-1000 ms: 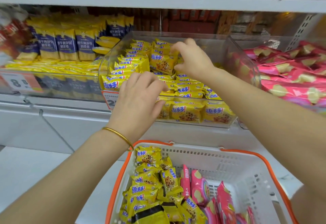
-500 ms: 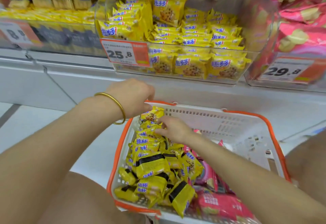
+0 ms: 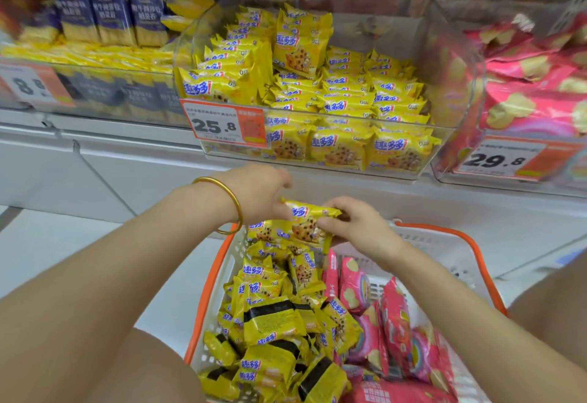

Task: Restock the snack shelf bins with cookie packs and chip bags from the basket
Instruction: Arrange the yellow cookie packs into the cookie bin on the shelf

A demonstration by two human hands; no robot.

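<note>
Both hands hold a small stack of yellow cookie packs above the far end of the white basket with orange rim. My left hand, with a gold bangle on the wrist, grips the stack's left end. My right hand pinches its right end. The basket holds several more yellow cookie packs on the left and pink chip bags on the right. On the shelf above, a clear bin is filled with the same yellow cookie packs.
A clear bin of pink chip bags stands at the right with a 29.8 price tag. Blue-and-yellow packs fill the bin at the left. A 25.8 tag marks the cookie bin. White shelf front runs below the bins.
Both hands left the shelf bin, dropped to the basket, and now lift a stack of yellow cookie packs out of it together. The view has tilted back up a little.
</note>
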